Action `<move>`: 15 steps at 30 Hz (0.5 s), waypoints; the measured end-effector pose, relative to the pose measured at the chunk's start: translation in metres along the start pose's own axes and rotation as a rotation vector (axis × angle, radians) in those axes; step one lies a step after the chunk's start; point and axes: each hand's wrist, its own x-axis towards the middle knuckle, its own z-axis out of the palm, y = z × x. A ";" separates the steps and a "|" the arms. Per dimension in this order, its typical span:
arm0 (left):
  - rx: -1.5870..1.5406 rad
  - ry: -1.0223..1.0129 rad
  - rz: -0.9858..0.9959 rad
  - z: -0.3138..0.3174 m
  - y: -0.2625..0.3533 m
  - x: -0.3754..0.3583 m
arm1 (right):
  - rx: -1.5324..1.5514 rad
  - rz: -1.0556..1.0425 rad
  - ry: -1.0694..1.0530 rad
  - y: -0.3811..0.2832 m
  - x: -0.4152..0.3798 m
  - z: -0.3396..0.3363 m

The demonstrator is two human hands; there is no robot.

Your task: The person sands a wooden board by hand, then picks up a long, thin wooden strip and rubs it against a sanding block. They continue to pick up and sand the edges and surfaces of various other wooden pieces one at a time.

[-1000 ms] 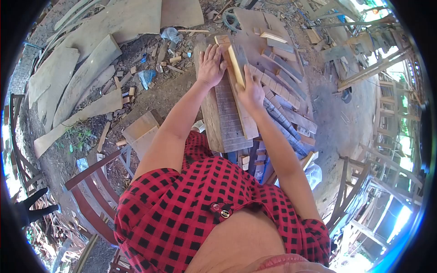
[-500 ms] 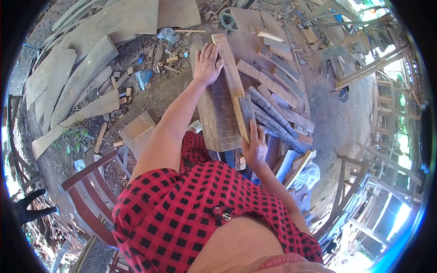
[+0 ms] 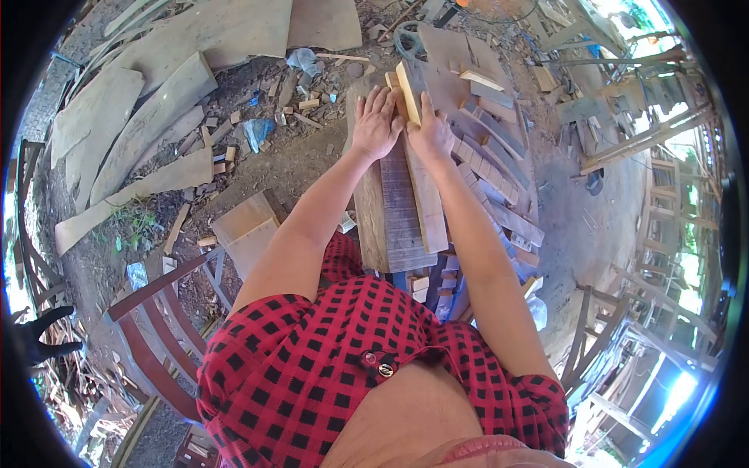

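Note:
A thick wooden beam [image 3: 402, 226] lies in front of me, with a long pale wooden strip [image 3: 425, 191] along its right side. My left hand [image 3: 378, 125] rests flat at the far part of the beam, fingers stretched out and together, its thumb side against the wood. Close beside it, my right hand [image 3: 431, 136] is closed on a short wooden piece [image 3: 408, 92] with a light yellow edge, index finger reaching along it. That piece stands over the far end of the long strip. The hands hide where the pieces meet.
Cut wooden blocks [image 3: 488, 175] are stacked just right of the beam. Large weathered boards [image 3: 203, 31] lie at the upper left, with a blue plastic scrap [image 3: 257, 134] and wood offcuts on the dirt. A reddish-brown chair [image 3: 160, 335] stands at my left, a box-like wooden piece [image 3: 246, 222] beyond it.
My right hand has moved from the near end of the strip to its far end, bringing a wooden piece beside my left hand. The left hand stays on the beam; the view has shifted slightly.

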 end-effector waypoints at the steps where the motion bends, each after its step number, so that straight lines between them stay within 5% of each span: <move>1: -0.004 -0.002 0.007 0.001 0.000 0.000 | -0.006 -0.018 0.011 0.006 -0.011 0.002; 10: 0.001 0.023 0.016 0.009 -0.003 -0.001 | 0.059 -0.187 0.146 0.075 -0.256 -0.027; 15: 0.000 0.025 0.027 0.005 -0.002 -0.001 | 0.125 -0.123 0.104 0.078 -0.284 -0.028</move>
